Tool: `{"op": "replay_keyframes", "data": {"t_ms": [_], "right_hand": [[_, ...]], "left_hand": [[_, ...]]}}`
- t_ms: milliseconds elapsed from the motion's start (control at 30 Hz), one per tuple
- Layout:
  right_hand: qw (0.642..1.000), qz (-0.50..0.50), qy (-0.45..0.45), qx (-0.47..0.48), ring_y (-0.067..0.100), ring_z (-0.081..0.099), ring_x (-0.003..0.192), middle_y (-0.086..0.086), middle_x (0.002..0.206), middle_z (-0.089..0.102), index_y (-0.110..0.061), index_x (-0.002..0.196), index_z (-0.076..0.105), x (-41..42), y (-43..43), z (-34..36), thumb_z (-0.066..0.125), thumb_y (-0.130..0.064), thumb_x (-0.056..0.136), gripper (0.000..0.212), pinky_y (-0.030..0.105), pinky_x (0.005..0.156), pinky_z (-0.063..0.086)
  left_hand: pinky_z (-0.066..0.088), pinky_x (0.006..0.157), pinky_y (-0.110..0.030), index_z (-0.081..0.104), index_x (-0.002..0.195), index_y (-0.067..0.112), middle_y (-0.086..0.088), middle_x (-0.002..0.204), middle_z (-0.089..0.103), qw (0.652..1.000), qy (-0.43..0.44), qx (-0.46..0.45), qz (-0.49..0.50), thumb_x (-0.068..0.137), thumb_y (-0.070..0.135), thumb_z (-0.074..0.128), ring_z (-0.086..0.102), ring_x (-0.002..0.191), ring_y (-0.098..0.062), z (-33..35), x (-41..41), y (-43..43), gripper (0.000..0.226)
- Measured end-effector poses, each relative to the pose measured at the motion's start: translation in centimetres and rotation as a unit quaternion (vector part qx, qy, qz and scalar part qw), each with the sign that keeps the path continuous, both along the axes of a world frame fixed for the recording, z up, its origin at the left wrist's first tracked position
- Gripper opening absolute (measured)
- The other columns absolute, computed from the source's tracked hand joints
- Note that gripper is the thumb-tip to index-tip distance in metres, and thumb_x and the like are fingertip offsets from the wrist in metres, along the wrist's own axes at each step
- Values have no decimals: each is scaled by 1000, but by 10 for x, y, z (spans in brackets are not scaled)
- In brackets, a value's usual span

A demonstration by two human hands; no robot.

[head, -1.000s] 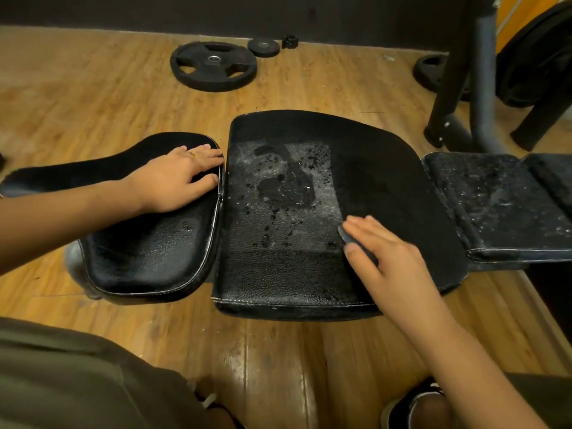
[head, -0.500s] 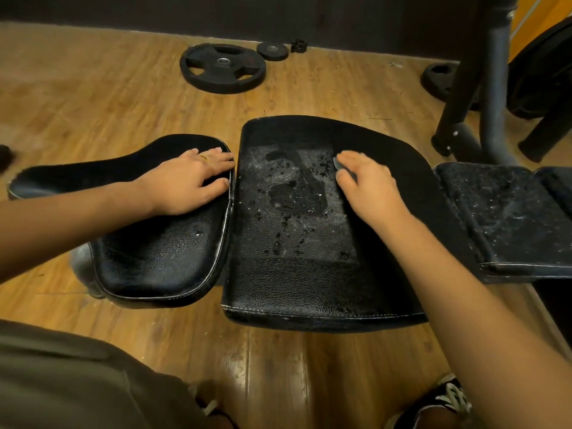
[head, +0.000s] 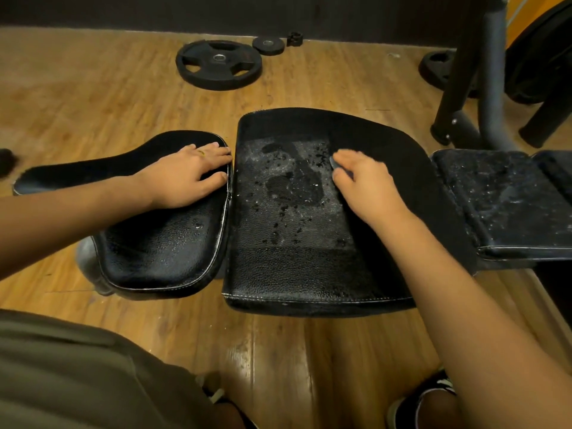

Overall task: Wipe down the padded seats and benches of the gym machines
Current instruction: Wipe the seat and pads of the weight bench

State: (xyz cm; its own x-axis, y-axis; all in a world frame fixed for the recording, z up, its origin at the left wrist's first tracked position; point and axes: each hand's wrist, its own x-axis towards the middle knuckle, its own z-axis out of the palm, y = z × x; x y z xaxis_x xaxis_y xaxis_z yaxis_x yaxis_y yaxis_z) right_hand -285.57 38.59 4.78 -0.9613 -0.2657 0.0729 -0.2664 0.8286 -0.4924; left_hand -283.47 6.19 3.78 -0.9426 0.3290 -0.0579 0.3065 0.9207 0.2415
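Note:
Three black padded sections lie in a row. My left hand [head: 188, 178] rests flat on the rounded left seat pad [head: 161, 243], fingers straight. The wide middle pad [head: 297, 264] carries a greyish film with dark wet blotches at its centre. My right hand [head: 365, 184] presses a small dark cloth [head: 335, 165] onto that pad near its far right part; only a corner of the cloth shows under the fingers. The right pad [head: 507, 205] is speckled with droplets.
The wooden floor [head: 93, 97] surrounds the bench. A large black weight plate [head: 218, 65] and a smaller disc [head: 268, 45] lie beyond it. Dark machine legs [head: 458, 88] and another plate [head: 436, 68] stand at the upper right. My shoes [head: 427, 400] show at the bottom.
My right hand slid the cloth from the near right part of the middle pad up toward its far side, then drew back slightly. My left hand stayed on the left pad.

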Motion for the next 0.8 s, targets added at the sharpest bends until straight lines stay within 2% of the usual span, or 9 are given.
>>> {"op": "replay_keyframes", "data": {"t_ms": [67, 133, 233, 333, 467, 600, 700, 800], "right_hand": [[1000, -12, -5, -24, 28, 38, 142, -2, 143, 55, -19, 129, 63, 43, 9, -2, 49, -21, 102, 31, 47, 114, 34], [999, -34, -11, -37, 17, 30, 147, -9, 151, 47, -23, 141, 56, 85, 18, -4, 50, -24, 103, 38, 39, 119, 26], [998, -40, -8, -38, 9, 28, 147, -13, 150, 46, -23, 142, 54, 111, 23, -7, 51, -25, 103, 39, 27, 117, 22], [999, -35, -4, -36, 12, 29, 147, -9, 151, 47, -21, 142, 54, 85, 20, -8, 50, -26, 103, 39, 33, 120, 25], [999, -28, 6, -22, 15, 29, 148, -7, 152, 46, -21, 142, 55, 61, 16, -7, 48, -23, 104, 39, 35, 116, 28], [999, -17, 32, -16, 9, 30, 146, -10, 148, 50, -22, 138, 59, 111, 22, -7, 51, -20, 102, 37, 19, 112, 21], [999, 4, 22, -23, 3, 30, 144, -17, 143, 51, -24, 137, 60, 153, 32, -8, 56, -19, 100, 37, 18, 111, 21], [1000, 9, 16, -25, 1, 28, 144, -19, 143, 49, -26, 138, 58, 149, 35, -9, 55, -23, 101, 38, 19, 111, 22]], "left_hand": [[7, 122, -37, 35, 153, 18, 1, 162, 26, 1000, 5, 1, -1, 104, 36, 41, 14, 150, -12, -2, -1, -2, 53], [7, 122, -36, 36, 153, 19, 2, 161, 27, 1000, 11, 3, -1, 104, 36, 42, 14, 150, -11, -5, -2, -3, 52], [7, 122, -35, 36, 153, 20, 4, 161, 27, 1000, 8, 8, 1, 104, 41, 40, 13, 149, -7, -5, -2, -3, 53], [6, 120, -33, 36, 153, 22, 5, 161, 27, 1000, -1, 4, -3, 97, 52, 32, 12, 146, -3, -2, -1, -3, 63], [8, 121, -37, 34, 154, 19, 4, 162, 25, 1000, -9, -12, -2, 104, 41, 38, 13, 150, -11, 1, 0, -1, 54], [9, 122, -41, 33, 154, 17, 2, 162, 24, 1000, -9, -14, -3, 104, 36, 39, 13, 151, -13, 1, 0, 1, 54], [7, 121, -36, 34, 154, 18, 2, 162, 25, 1000, 0, -6, -3, 104, 37, 40, 13, 151, -11, -2, -1, -1, 54], [5, 120, -32, 34, 154, 19, 3, 162, 26, 1000, 6, -5, -3, 104, 42, 38, 13, 150, -10, -4, -3, -2, 55]]}}
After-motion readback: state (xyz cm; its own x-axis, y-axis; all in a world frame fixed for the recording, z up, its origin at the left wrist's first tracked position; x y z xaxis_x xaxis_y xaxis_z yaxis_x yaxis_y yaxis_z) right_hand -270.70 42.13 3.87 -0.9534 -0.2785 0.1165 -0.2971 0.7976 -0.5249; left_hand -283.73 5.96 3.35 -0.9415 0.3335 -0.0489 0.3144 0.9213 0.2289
